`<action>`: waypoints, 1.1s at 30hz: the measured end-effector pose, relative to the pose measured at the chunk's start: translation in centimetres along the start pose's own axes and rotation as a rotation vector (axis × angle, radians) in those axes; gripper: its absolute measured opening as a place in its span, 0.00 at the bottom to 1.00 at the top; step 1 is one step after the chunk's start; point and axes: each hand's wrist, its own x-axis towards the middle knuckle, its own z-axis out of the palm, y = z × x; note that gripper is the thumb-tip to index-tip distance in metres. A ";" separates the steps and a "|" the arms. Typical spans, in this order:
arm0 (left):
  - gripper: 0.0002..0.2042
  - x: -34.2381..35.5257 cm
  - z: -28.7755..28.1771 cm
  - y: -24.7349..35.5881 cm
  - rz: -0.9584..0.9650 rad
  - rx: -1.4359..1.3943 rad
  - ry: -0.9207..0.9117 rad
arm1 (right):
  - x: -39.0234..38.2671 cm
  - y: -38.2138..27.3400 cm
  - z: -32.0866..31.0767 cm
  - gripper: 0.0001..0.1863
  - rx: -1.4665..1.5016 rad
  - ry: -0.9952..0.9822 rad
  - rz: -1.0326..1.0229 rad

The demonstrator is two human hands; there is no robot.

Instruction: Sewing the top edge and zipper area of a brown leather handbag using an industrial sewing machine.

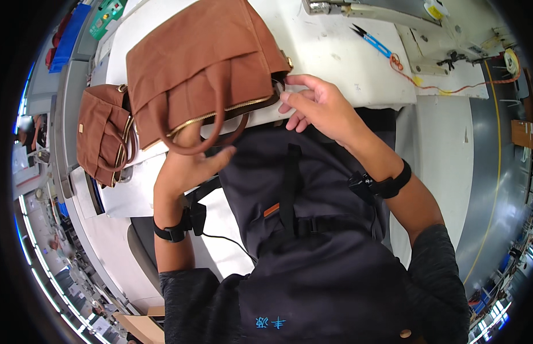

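Note:
A large brown handbag point(192, 51) with looped handles and a gold zipper lies on the white worktable point(347, 69). My left hand point(195, 163) is at its handles, thumb stretched out, other fingers partly hidden behind a handle. My right hand point(318, 109) grips the zippered edge at the bag's right end with thumb and index finger, the other fingers loosely curled. A smaller brown handbag point(100, 155) lies at the left. Black straps with devices are on both wrists, and a dark apron point(318, 286) covers my front.
Blue thread snips point(375, 43) lie at the upper right beside an orange cord point(427, 86) and metal machine parts point(427, 57). A blue object point(69, 31) and a green object point(103, 17) sit at the upper left. Distant people and workshop equipment show along the left rim.

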 end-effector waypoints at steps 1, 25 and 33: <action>0.39 -0.1 0.2 0.8 0.006 -0.235 0.106 | 0.0 0.0 -0.2 0.28 -0.001 -0.001 0.001; 0.29 7.7 7.5 8.4 0.015 -1.548 0.528 | -1.4 1.7 2.0 0.15 -0.713 0.322 -0.705; 0.22 8.3 10.1 8.6 -0.294 -1.554 0.654 | -3.1 1.8 -0.3 0.10 -0.873 0.451 -0.716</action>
